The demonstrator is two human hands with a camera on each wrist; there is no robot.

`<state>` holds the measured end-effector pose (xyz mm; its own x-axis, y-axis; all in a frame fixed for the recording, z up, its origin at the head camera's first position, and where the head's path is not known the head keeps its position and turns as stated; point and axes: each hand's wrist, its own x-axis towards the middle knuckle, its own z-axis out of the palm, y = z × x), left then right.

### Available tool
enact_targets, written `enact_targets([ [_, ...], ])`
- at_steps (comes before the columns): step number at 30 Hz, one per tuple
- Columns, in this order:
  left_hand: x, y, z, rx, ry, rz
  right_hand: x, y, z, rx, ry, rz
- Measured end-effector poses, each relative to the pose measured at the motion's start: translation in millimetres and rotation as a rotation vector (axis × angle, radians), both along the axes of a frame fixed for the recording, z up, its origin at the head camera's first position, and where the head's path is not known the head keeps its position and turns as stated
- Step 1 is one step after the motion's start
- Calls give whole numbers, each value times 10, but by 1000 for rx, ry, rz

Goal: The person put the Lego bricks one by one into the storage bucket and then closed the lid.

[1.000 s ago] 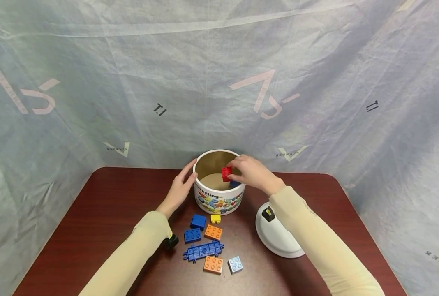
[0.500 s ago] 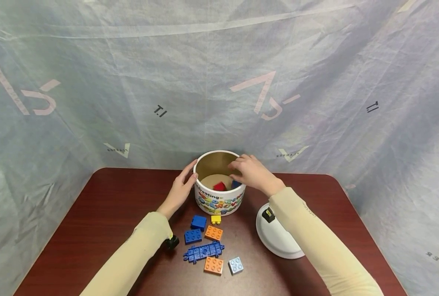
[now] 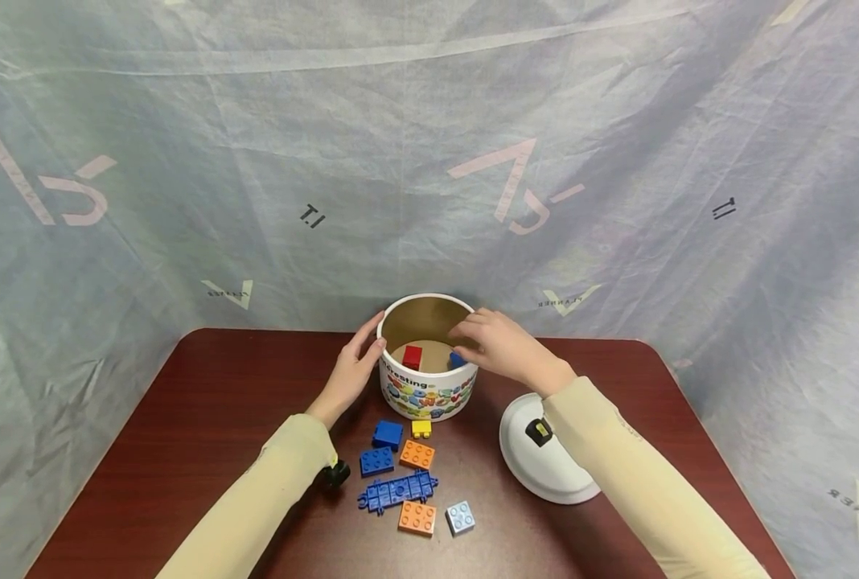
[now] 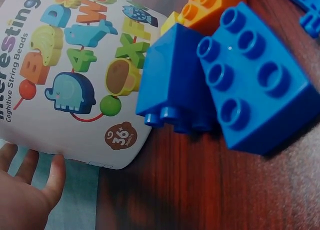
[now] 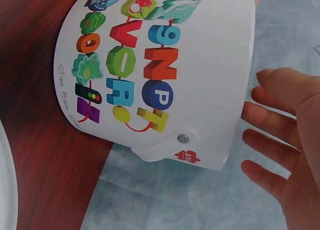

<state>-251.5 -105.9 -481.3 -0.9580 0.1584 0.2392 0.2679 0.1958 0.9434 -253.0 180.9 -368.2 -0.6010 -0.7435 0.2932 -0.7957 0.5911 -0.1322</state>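
Observation:
A round white bucket (image 3: 427, 394) printed with colourful letter beads stands at the back of the table. Inside it lie a red toy brick (image 3: 412, 358) and a blue toy brick (image 3: 457, 359). My left hand (image 3: 350, 374) rests against the bucket's left side, and the left wrist view shows its fingers (image 4: 56, 175) fairly straight there. At the right rim is my right hand (image 3: 498, 346), fingers loosely bent and holding nothing. The right wrist view has this right hand (image 5: 295, 135) beside the bucket's rim.
In front of the bucket lie two blue bricks (image 3: 377, 461), a yellow brick (image 3: 421, 429), two orange bricks (image 3: 417, 519), a light blue brick (image 3: 461, 519) and a blue wagon base (image 3: 398, 491). A white lid (image 3: 538, 466) lies under the right forearm. Grey cloth (image 3: 400, 161) hangs behind.
The right hand let go of the red brick, which dropped into the bucket and now lies further left on its floor. The right hand has shifted slightly right; the left hand stays put.

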Motion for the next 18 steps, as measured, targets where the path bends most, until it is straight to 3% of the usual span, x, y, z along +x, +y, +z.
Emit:
enact_targets([
  [8, -10, 2, 11, 14, 32, -3, 183, 132, 4, -45, 1, 18],
  [18, 10, -7, 15, -3, -13, -9, 487, 208, -33, -92, -3, 61],
])
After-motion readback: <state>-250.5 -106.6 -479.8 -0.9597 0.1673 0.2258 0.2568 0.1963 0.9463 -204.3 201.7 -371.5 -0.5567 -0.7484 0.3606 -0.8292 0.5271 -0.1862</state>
